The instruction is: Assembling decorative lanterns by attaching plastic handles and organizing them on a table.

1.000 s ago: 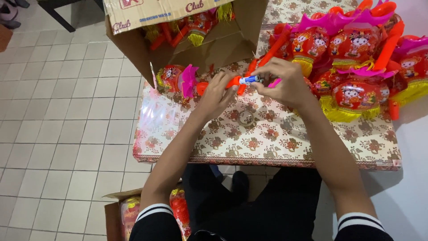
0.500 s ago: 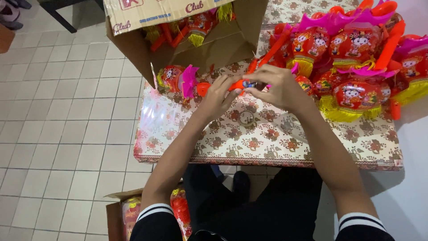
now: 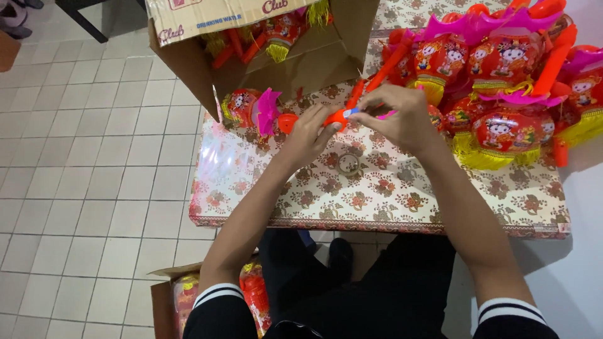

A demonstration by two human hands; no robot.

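Note:
Both my hands meet over the patterned table (image 3: pixel 377 194). My left hand (image 3: pixel 308 135) grips the orange handle (image 3: pixel 333 117) of a toy lantern from below. My right hand (image 3: pixel 399 116) pinches the same handle at its blue and white end, with a bit of pink showing under the fingers. The red lantern body (image 3: pixel 242 107) with its pink frill lies just left of my hands, near the box. A small roll of clear tape (image 3: pixel 349 163) sits on the table right under my hands.
An open cardboard box (image 3: pixel 207 69) with more lanterns stands at the table's back left. A pile of red and pink lanterns (image 3: pixel 502 88) with yellow tassels fills the back right. Another box of lanterns (image 3: pixel 176 295) sits on the tiled floor by my left knee.
My hands have shifted slightly on the orange handle; my right hand's fingers have closed further over its blue end. The lantern stays in the same spot.

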